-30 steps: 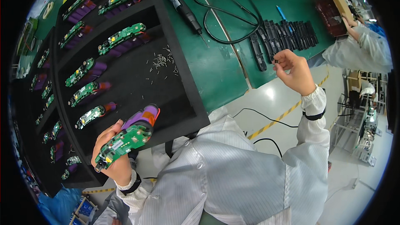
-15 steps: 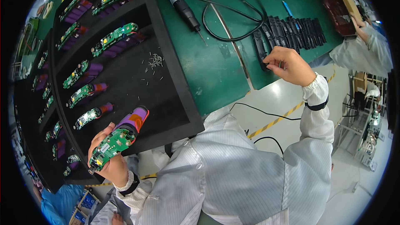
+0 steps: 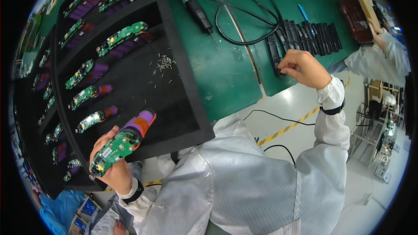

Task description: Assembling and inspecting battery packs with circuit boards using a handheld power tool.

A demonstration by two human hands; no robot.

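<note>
A battery pack (image 3: 117, 149), with purple-wrapped cells and a green circuit board facing up, is gripped in my left hand (image 3: 116, 177) over the tray's near edge. My right hand (image 3: 308, 70) is across the bench at the right, thumb and fingers closed in a pinch. They close on the near end of a long black plastic part (image 3: 273, 51), the leftmost of a row of similar black parts (image 3: 311, 37). That part lies on the green bench (image 3: 226, 74); the fingers cover its near tip.
A black compartmented tray (image 3: 185, 132) holds several similar battery packs (image 3: 124, 39) and a pile of small screws (image 3: 164, 63). Behind it lie an electric screwdriver (image 3: 191, 6) and a looped black cable (image 3: 244, 42). A blue pen (image 3: 302, 12) sits by the row. Co-workers' sleeves (image 3: 370, 58) show at the right.
Both hands keep their holds with hardly any movement. The whole view has shifted slightly, and the black part's near end still sits under my right fingers.
</note>
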